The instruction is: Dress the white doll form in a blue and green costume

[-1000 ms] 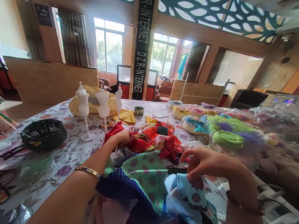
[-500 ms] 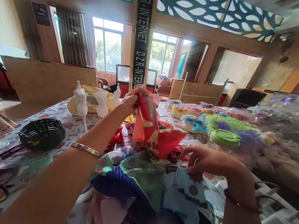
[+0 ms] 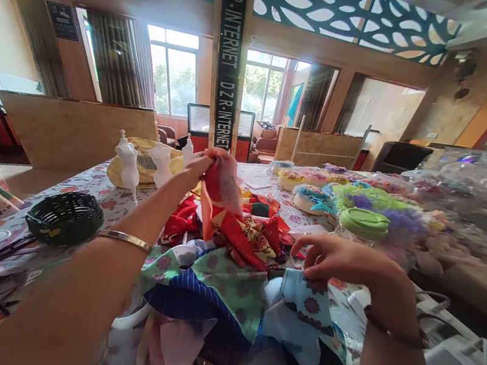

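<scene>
My left hand [image 3: 197, 166] is closed on the top of a red patterned cloth [image 3: 223, 207] and holds it up above a heap of fabric scraps [image 3: 218, 283] on the table. The cloth's lower end trails into the red pieces of the heap. My right hand [image 3: 333, 258] hovers low at the heap's right side, fingers curled and pinching the edge of a light blue flowered cloth [image 3: 305, 300]. Green dotted and navy striped pieces lie in front of both hands.
A black woven basket [image 3: 65, 216] sits at the left on the floral tablecloth. White mini mannequin stands [image 3: 128, 164] and a yellow bundle stand behind my left arm. A green-lidded jar [image 3: 364, 223] and decorated round boxes [image 3: 315, 197] crowd the right. Cables and white equipment lie at far right.
My left hand took the red cloth out of the heap and lifted it high, then lowered it slightly so it drapes back onto the heap. My right hand stayed on the blue cloth.
</scene>
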A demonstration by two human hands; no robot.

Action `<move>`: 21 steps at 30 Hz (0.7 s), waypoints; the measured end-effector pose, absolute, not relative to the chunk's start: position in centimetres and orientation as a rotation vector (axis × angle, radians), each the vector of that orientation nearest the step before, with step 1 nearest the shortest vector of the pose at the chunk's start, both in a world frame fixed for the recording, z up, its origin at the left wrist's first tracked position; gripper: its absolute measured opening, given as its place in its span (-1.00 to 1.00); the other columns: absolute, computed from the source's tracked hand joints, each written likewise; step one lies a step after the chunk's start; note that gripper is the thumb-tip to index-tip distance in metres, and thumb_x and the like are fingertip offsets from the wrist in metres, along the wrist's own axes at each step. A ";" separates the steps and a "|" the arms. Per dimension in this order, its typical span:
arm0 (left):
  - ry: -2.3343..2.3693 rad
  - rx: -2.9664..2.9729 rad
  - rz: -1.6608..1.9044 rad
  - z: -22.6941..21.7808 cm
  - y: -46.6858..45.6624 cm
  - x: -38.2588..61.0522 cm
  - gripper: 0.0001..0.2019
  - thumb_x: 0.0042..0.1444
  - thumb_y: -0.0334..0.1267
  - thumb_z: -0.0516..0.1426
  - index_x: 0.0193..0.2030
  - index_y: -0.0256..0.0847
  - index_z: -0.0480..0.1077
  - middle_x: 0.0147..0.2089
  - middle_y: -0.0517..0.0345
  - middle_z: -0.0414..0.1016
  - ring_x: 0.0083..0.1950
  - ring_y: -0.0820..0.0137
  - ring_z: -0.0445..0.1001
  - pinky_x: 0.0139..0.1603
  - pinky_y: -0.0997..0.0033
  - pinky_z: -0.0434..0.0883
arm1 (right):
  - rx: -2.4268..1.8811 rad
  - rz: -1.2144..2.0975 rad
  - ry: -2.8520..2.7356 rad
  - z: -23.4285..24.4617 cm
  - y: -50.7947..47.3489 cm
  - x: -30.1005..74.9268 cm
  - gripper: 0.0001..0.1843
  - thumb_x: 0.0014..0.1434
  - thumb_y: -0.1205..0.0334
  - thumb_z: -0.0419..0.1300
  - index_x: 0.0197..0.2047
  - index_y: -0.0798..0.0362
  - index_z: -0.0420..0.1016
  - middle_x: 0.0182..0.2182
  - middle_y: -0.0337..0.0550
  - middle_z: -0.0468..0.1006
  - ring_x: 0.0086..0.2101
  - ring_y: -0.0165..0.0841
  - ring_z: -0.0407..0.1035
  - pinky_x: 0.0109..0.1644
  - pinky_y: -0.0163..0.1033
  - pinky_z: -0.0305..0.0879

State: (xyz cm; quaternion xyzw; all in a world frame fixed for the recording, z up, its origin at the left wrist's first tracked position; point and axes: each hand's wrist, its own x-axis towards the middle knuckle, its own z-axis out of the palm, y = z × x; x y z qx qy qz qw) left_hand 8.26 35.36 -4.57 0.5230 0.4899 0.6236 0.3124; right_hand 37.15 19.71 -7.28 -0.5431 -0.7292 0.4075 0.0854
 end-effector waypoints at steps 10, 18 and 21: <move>1.926 1.744 0.746 -3.2 32.6 7.4 -0.81 -0.14 -0.25 0.32 -0.51 -0.32 0.44 -0.50 0.18 0.43 -0.37 0.31 0.46 -0.43 0.42 0.33 | -1.633 1.184 -2.221 -7.1 19.7 36.9 -0.61 -0.11 0.34 0.23 -0.14 0.12 0.34 -0.50 -0.22 0.49 -0.45 -0.34 0.46 -0.45 -0.35 0.33; 1.757 1.738 1.361 -1.1 32.1 9.1 -0.70 -0.08 -0.18 0.24 -0.65 -0.20 0.22 -0.66 0.28 0.14 -0.46 0.42 0.32 -0.53 0.49 0.16 | -1.526 0.928 -2.284 -7.8 20.6 36.3 -0.56 -0.03 0.12 0.28 -0.07 0.11 0.42 -0.26 -0.01 0.60 -0.24 -0.21 0.48 -0.27 -0.28 0.39; 1.574 1.669 1.511 0.4 31.6 10.5 -0.75 0.07 -0.13 0.11 -0.54 -0.20 0.27 -0.60 0.24 0.24 -0.44 0.43 0.37 -0.50 0.50 0.26 | -1.369 0.722 -2.194 -8.2 21.1 35.0 -0.39 0.00 0.06 0.26 0.11 0.10 0.34 -0.12 0.03 0.56 -0.17 -0.18 0.47 -0.18 -0.20 0.41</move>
